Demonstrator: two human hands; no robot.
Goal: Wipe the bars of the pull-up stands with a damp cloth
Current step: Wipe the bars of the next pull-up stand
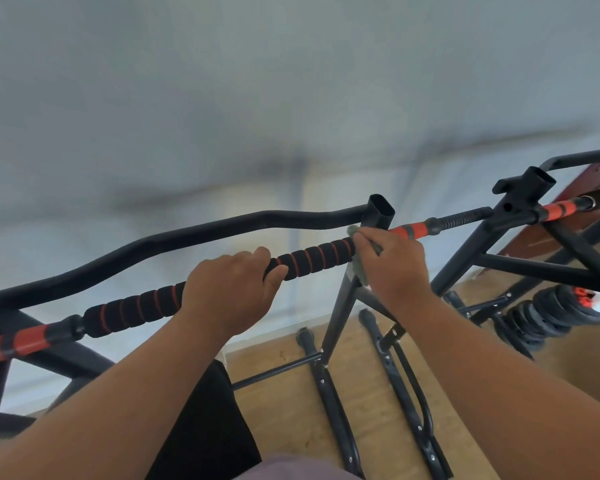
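A straight bar with black foam grips ringed in red [312, 258] runs from lower left to upper right across the pull-up stand. My left hand [229, 292] grips this foam bar near its middle, thumb underneath. My right hand [392, 268] holds a grey-green cloth [359, 271] wrapped round the same bar, just right of the foam, beside the stand's upright post [380, 211]. A curved black bar [174, 239] runs behind the foam bar. Most of the cloth is hidden by my fingers.
A second stand [520, 199] with a red-and-black bar [561, 207] stands to the right. Black weight plates [541, 317] lie on the wooden floor [368, 403] at right. The stands' legs and feet [329, 393] spread below. A pale wall is behind.
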